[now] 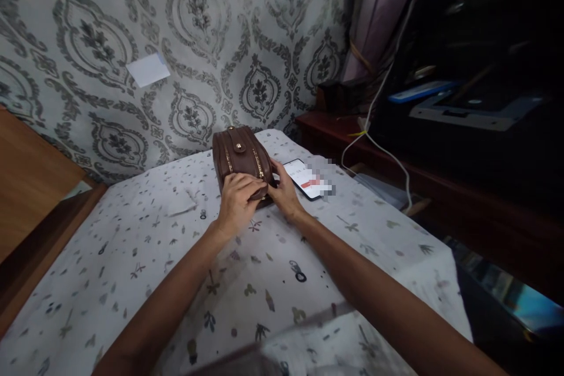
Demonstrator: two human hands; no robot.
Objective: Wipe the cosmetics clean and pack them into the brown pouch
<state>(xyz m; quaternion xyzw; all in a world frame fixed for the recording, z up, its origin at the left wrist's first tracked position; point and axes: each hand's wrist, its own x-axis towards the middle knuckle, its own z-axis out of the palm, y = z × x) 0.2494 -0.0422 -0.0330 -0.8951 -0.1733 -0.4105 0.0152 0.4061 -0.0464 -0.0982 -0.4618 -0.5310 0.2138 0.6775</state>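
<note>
A brown leather-look bag with gold zippers and a snap tab on top lies on the patterned white sheet. Over its near end, my left hand is closed with fingers curled at the zipper's end; what exactly the fingertips pinch is hidden. My right hand grips the bag's near right corner, thumb at the front and fingers along the side. Just right of that hand lies a phone with a lit white screen, its right part pixelated.
Behind the bag rises a grey patterned wall with a white card on it. A wooden board borders the left. To the right stand a dark red wooden table and a hanging white cable.
</note>
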